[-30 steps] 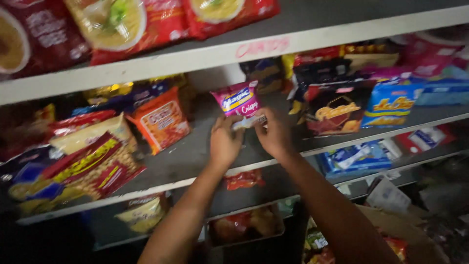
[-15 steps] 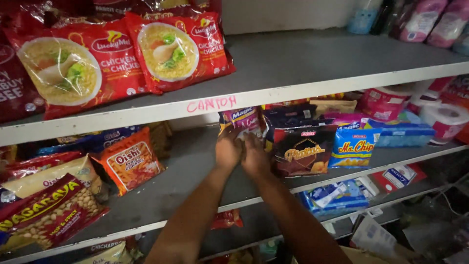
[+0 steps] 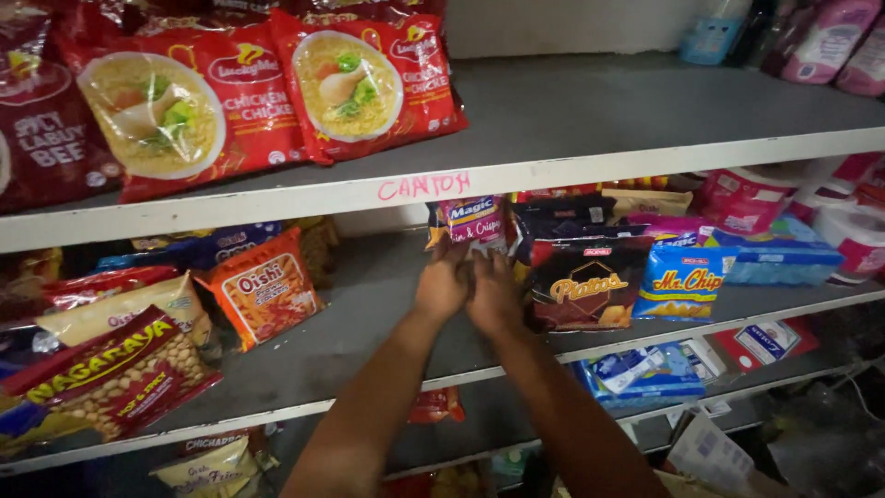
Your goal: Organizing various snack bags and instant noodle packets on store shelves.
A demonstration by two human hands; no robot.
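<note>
1. Left hand (image 3: 441,288) and right hand (image 3: 493,295): both grips clasped the foot of a pink snack packet (image 3: 473,221).
2. Packet stood upright at the middle shelf (image 3: 369,304) rear, beside a dark chip bag (image 3: 590,288).
3. Step judged: seating it; release would need level footing.

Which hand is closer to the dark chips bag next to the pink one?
Probably the right hand: it sits beside the dark chips bag, while the left hand is on the far side, under the pink snack packet.
</note>
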